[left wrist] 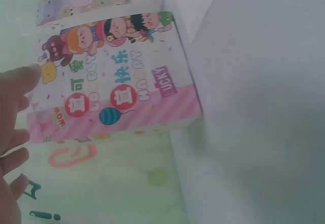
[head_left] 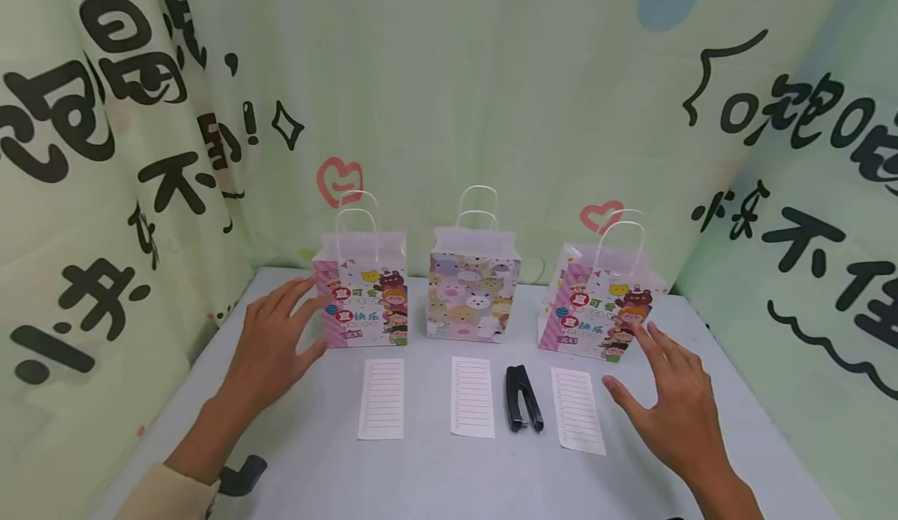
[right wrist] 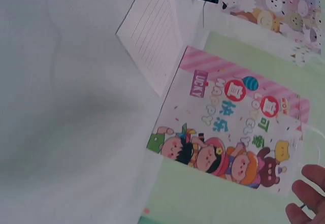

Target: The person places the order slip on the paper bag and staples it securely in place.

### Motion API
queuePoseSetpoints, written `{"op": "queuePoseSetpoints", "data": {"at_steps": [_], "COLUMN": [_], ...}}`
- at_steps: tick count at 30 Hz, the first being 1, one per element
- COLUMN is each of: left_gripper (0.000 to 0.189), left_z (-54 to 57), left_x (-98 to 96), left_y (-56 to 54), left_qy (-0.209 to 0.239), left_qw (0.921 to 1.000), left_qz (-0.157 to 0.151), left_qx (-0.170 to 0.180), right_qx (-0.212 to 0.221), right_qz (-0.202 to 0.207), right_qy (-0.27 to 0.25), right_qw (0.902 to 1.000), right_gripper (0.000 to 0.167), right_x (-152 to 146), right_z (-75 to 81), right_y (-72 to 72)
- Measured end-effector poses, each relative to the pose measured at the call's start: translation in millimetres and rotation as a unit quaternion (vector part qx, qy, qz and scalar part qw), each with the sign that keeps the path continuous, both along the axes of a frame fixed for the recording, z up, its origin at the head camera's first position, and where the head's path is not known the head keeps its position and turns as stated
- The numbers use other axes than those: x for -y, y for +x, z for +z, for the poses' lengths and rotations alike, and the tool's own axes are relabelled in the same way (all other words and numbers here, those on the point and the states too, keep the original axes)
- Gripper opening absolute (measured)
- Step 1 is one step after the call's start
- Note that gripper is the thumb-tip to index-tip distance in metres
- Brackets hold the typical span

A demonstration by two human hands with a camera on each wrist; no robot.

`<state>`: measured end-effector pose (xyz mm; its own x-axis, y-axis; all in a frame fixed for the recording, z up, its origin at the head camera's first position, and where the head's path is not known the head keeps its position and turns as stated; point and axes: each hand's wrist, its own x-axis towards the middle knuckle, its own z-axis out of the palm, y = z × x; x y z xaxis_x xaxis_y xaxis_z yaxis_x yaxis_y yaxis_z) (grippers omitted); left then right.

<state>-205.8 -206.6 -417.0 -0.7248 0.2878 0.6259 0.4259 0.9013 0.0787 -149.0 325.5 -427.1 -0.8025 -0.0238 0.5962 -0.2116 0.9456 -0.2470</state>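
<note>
Three small paper gift bags with white handles stand in a row at the back of the table. My left hand is spread beside the left pink cartoon bag, fingers near its left edge; whether they touch it I cannot tell. In front of the right pink cartoon bag, my right hand hovers with fingers extended and holds nothing. Between these two stands the animal-print bag. Lined paper slips lie before the bags: a left slip, a middle slip and a right slip. A black stapler lies between the latter two.
The table is covered in white. A pale green curtain with dark lettering hangs close behind it and along both sides. A dark curved shape shows near the left forearm.
</note>
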Motion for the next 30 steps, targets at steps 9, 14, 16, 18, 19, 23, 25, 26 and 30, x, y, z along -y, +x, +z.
{"op": "queuePoseSetpoints", "data": {"at_steps": [9, 14, 16, 18, 19, 23, 25, 26, 30], "left_gripper": [0.063, 0.054, 0.053, 0.051, 0.05, 0.046, 0.044, 0.042, 0.036], "left_z": [20.9, 28.2, 30.0, 31.0, 31.3, 32.1, 32.6, 32.8, 32.3], "left_x": [-8.5, -11.9, -13.2, -14.3, -14.8, -15.8, -16.1, -16.2, -16.8], "left_y": [-21.8, -33.2, -37.0, -40.8, -42.7, -50.2, -53.5, -55.0, -60.3], "left_qy": [0.052, 0.07, 0.072, 0.071, 0.07, 0.072, 0.078, 0.081, 0.092], "left_qw": [0.998, 0.9963, 0.9961, 0.9962, 0.9963, 0.9964, 0.996, 0.9957, 0.9948], "left_qz": [-0.024, -0.039, -0.044, -0.045, -0.046, -0.044, -0.044, -0.044, -0.043], "left_qx": [-0.028, -0.03, -0.027, -0.023, -0.02, -0.013, -0.01, -0.008, 0.0], "right_qx": [-0.028, -0.02, -0.015, -0.009, -0.006, 0.001, 0.005, 0.007, 0.016], "right_qz": [0.06, 0.08, 0.084, 0.088, 0.091, 0.105, 0.113, 0.116, 0.129], "right_qy": [-0.008, -0.007, -0.007, -0.007, -0.008, -0.008, -0.01, -0.01, -0.011], "right_qw": [0.9978, 0.9966, 0.9963, 0.9961, 0.9958, 0.9944, 0.9936, 0.9932, 0.9914], "right_gripper": [0.105, 0.103, 0.102, 0.101, 0.1, 0.1, 0.1, 0.1, 0.098], "right_x": [32, 48, 54, 60, 63, 76, 83, 87, 103], "right_z": [-4.0, -7.5, -9.5, -11.2, -11.8, -13.7, -14.4, -15.0, -16.3], "right_y": [-6.1, -11.7, -12.9, -13.6, -14.0, -15.9, -17.0, -17.7, -19.4]}}
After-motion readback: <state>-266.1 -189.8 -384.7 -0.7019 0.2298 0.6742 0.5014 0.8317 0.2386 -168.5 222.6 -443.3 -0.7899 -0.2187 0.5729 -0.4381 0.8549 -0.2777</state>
